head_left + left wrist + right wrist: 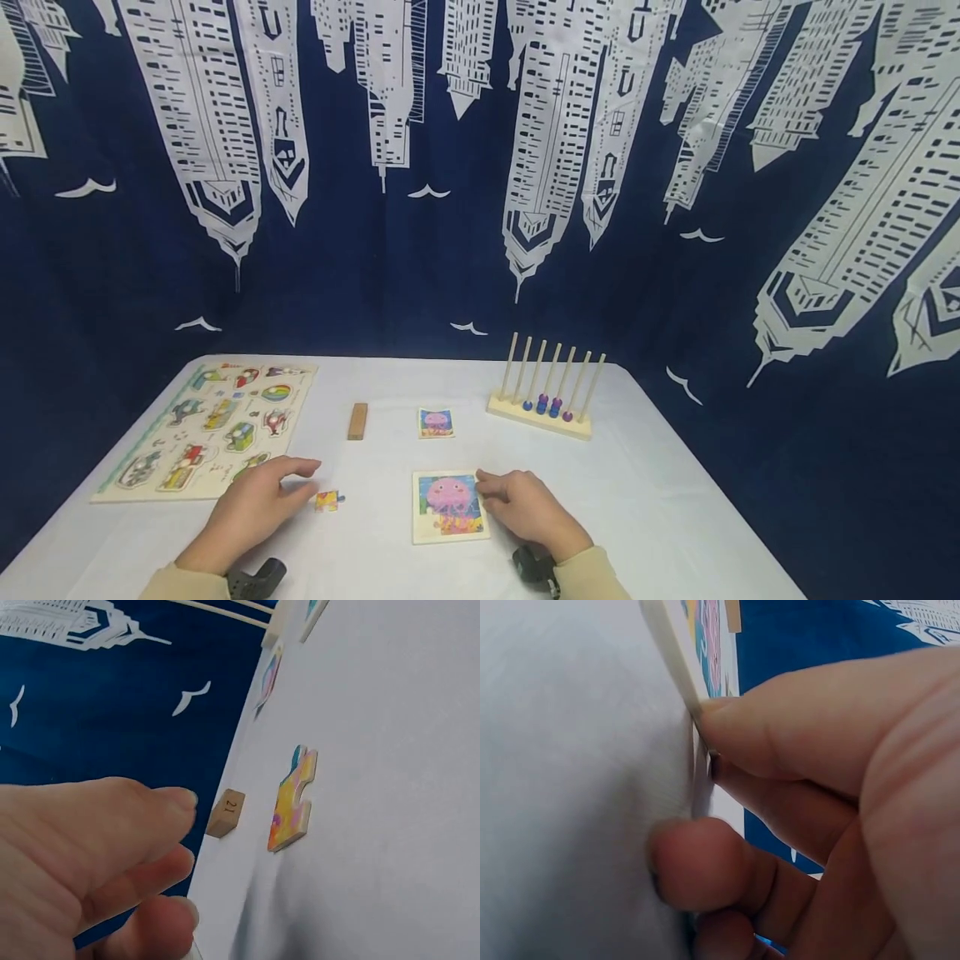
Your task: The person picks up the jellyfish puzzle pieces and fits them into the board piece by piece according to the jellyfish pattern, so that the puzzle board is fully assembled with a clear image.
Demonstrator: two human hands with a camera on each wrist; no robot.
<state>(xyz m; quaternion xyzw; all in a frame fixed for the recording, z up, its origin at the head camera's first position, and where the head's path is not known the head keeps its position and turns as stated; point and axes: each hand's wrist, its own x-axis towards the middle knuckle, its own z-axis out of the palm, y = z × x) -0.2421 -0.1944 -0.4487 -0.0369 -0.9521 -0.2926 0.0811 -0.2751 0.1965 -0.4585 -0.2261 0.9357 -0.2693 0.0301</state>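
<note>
A small jigsaw puzzle in a square wooden tray shows a pink jellyfish, with a bare patch at its lower left. My right hand holds the tray's right edge, the thumb against its side and the other fingers curled beside it. A loose yellow-orange puzzle piece with a blue tab lies flat on the table, left of the tray. My left hand hovers just left of that piece, thumb and fingers apart. In the left wrist view, space shows between the fingers and the piece.
Behind the tray lies a jellyfish picture card, with a wooden block to its left. A peg board with colourful pictures covers the table's left side. At the back right stands a bead rack with upright rods.
</note>
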